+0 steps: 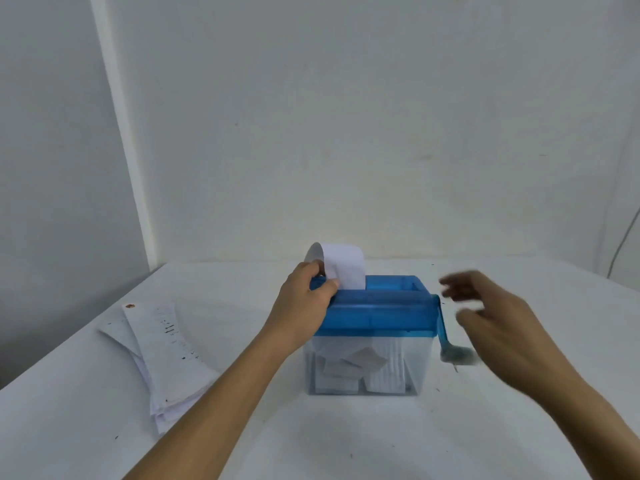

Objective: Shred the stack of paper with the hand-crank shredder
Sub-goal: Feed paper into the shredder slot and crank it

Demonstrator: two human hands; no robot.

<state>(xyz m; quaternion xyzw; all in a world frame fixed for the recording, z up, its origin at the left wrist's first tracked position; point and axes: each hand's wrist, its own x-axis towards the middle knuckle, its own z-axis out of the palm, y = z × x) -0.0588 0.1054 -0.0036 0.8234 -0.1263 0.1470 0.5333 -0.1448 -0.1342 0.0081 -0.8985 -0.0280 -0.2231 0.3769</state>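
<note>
While upright in the shredder (381, 308), paper strip (346, 268); crank (443, 323) knob-down.

White table (311, 441) against a bare white wall (346, 133), thin cable (620, 242) at far right.

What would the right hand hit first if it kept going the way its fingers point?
Probably the upper end of the blue crank, where it joins the shredder's blue lid. The right hand is open, its blurred fingers aimed left at that spot; depth is unclear.
</note>
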